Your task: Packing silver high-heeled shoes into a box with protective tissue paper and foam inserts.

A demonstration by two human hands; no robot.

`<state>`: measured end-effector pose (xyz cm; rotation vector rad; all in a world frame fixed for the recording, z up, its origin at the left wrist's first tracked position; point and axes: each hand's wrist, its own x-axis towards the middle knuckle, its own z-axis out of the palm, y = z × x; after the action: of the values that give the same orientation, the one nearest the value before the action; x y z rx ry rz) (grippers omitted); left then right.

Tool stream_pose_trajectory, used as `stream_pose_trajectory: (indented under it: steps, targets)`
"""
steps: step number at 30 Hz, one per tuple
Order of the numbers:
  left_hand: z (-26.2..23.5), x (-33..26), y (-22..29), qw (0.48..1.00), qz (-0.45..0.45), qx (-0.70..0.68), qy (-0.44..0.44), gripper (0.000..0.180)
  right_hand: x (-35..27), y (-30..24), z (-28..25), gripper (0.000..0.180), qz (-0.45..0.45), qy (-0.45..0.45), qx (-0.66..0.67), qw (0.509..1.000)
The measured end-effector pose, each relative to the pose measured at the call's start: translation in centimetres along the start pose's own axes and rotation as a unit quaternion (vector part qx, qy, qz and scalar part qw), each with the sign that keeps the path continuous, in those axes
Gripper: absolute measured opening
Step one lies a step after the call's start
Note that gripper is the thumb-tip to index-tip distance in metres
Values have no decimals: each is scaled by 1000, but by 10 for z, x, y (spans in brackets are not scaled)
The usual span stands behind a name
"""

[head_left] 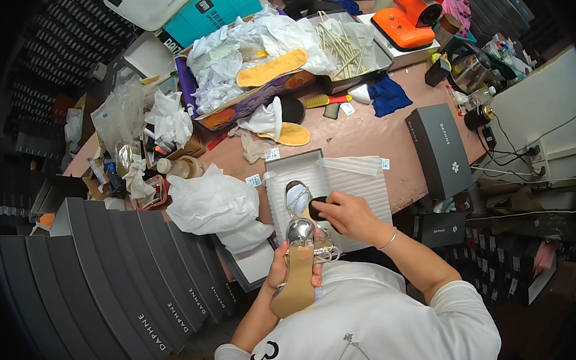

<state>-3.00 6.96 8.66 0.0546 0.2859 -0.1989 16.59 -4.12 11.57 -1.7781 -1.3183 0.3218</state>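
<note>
Gripping a tan-soled silver sandal (298, 265), the left hand (281, 267) closes around it; the right hand (349, 214) pinches a small black pad (317, 208) just above.

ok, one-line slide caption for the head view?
Left hand holds a silver-toed sandal sole-up; right hand pinches a small dark pad above it.
</note>
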Motion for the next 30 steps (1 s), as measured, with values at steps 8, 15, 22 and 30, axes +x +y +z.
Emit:
stream_pose_trajectory:
  steps: [8, 15, 22, 30]
  targets:
    - [3, 14, 19, 966, 30, 220, 130, 83, 0, 9, -4, 30, 72, 7, 15, 997]
    - [9, 25, 24, 933, 155, 206, 253, 74, -24, 1, -32, 29, 145, -9, 63, 987]
    - [15, 27, 10, 919, 181, 218, 274, 50, -41, -33, -9, 33, 63, -32, 95, 993]
    - [21, 28, 0, 937, 192, 168, 239, 48, -10, -44, 14, 38, -109, -48, -14, 993]
